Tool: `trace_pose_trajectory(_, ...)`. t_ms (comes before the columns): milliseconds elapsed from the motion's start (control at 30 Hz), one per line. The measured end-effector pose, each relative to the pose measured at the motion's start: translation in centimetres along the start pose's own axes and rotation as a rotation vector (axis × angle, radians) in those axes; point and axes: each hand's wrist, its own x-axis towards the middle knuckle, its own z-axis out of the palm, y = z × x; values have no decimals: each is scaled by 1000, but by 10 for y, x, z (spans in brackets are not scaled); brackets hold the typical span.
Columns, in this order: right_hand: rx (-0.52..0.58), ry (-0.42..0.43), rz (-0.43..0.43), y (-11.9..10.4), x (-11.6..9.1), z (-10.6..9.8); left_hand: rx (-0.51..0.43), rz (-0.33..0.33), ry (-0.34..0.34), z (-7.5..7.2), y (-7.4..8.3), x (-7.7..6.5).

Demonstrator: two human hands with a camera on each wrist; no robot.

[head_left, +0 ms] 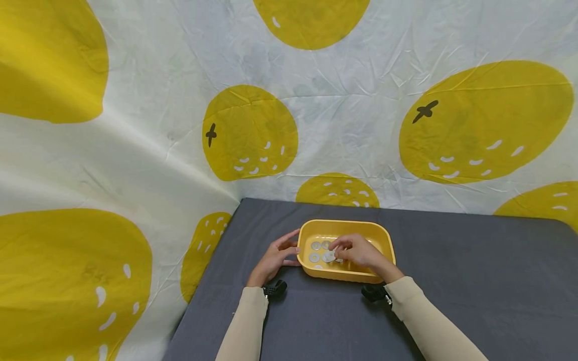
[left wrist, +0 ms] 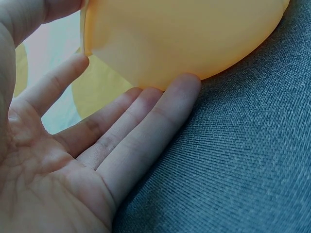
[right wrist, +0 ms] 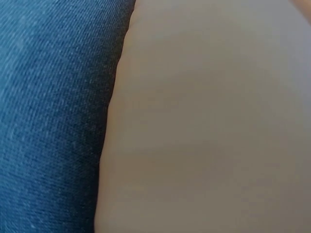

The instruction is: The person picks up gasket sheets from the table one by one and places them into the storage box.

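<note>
A yellow plastic tub (head_left: 361, 228) with rounded corners sits on the dark cloth. Several flat silver washers (head_left: 314, 257) lie on its floor, mostly at the left side. My left hand (head_left: 274, 258) is at the tub's left end; in the left wrist view its nearly straight fingers (left wrist: 146, 133) touch the outer wall, and the thumb reaches the rim. Over the tub's inside, my right hand (head_left: 358, 250) has curled fingers and appears to pinch a washer between thumb and fingertips, partly hidden by the hand. The right wrist view shows only the tub's blurred outer wall (right wrist: 194, 121).
Dark grey cloth (head_left: 474, 281) covers the table around the tub. Behind and to the left hangs a white sheet (head_left: 352, 125) with big yellow fruit prints. Black wrist cameras (head_left: 276, 289) sit below both hands, close to the tub's near side.
</note>
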Motion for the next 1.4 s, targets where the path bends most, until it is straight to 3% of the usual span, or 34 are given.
trace_pose_trajectory(733, -107, -46, -21, 5, 2, 5, -2, 6, -6, 0, -1, 0)
trace_pose_trajectory(933, -113, 51, -7, 5, 3, 6, 1, 6, -5, -1, -1, 1)
trace_pose_trajectory(1067, -40, 146, -9, 1, 0, 5, -1, 8, -6, -1, -2, 1)
trace_pose_trajectory(1200, 41, 243, -73, -2, -6, 2, -1, 2, -4, -1, -3, 1)
trace_pose_trajectory(1400, 55, 358, -175, -8, -23, -13, 3, 4, -3, -2, -3, -1)
